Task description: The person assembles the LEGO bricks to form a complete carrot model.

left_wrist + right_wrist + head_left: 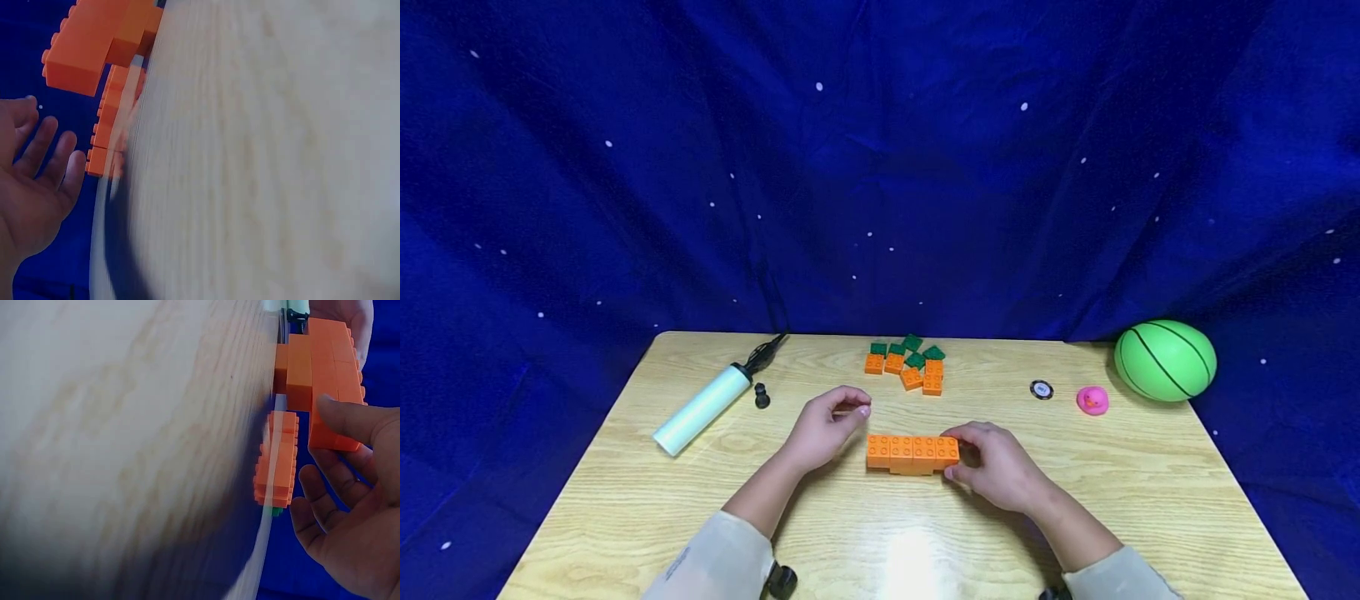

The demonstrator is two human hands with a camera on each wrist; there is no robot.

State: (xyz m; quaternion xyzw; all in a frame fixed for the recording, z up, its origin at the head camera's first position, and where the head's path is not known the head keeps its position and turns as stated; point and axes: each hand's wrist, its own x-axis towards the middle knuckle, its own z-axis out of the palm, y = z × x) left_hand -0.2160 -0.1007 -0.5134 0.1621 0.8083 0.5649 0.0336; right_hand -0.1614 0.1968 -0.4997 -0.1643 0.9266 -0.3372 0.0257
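Observation:
A stepped build of orange toy building bricks (913,451) stands on the table near the middle, its long studded top row overhanging narrower layers below, as the right wrist view (334,369) shows. My right hand (1000,467) pinches the right end of that top row, thumb (350,419) on the near side and fingers behind. To the left of the build, my left hand (827,429) is held apart from it with loosely bent fingers and nothing in them. In the left wrist view, the left hand's fingers (62,153) lie below the build's left end.
Loose orange bricks (912,379) and several green bricks (915,360) lie beyond the build. On the left are a pale hand pump (703,408) and a small black piece (762,396). A poker chip (1041,389), pink rubber duck (1092,400) and green ball (1165,360) are right.

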